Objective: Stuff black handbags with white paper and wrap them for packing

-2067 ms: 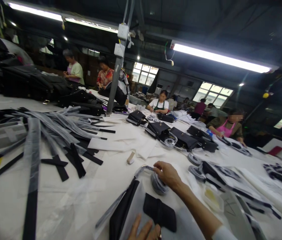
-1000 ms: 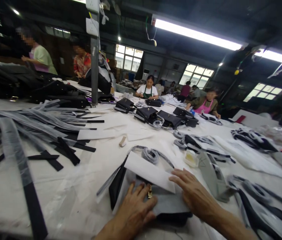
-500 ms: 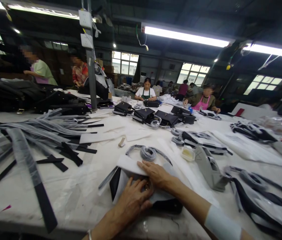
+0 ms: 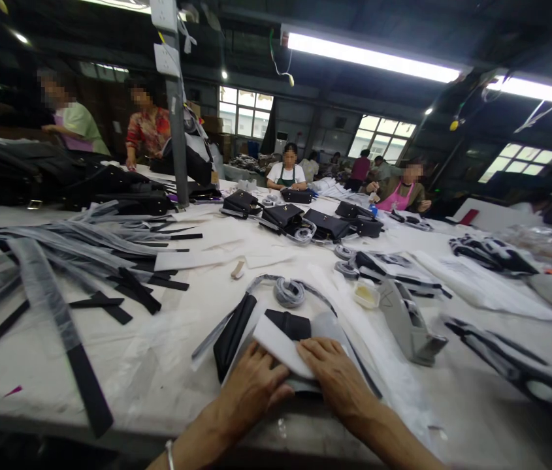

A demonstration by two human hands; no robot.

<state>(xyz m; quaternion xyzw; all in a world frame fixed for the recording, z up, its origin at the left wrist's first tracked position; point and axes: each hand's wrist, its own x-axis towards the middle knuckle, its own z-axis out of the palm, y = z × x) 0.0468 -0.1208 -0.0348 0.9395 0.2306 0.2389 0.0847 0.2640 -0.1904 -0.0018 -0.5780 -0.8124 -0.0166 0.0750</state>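
A black handbag [image 4: 232, 336] lies on the table right in front of me, partly covered by pale wrapping. Across it runs a folded strip of white foam sheet [image 4: 279, 344]. My left hand [image 4: 256, 380] has its fingers curled over the strip's lower left edge. At the strip's right end, my right hand [image 4: 338, 375] grips with its fingers together, thumb hidden. Just beyond the bag sits a coil of wrapped strap [image 4: 289, 292], with a longer wrapped strap curving round both sides. The bag's near side is mostly hidden by my hands.
Wrapped black straps [image 4: 67, 313] spread over the left side of the table [image 4: 148, 385]. To the right stand a grey tape dispenser [image 4: 405, 323] and a small yellowish dish [image 4: 366, 295]. More black bags [image 4: 283, 215] lie farther back. Co-workers stand around the far side, near a metal post [image 4: 178, 143].
My hands have shifted the foam strip nearer and tilted it down to the right, uncovering the bag's black upper part. My right hand has drawn back toward me.
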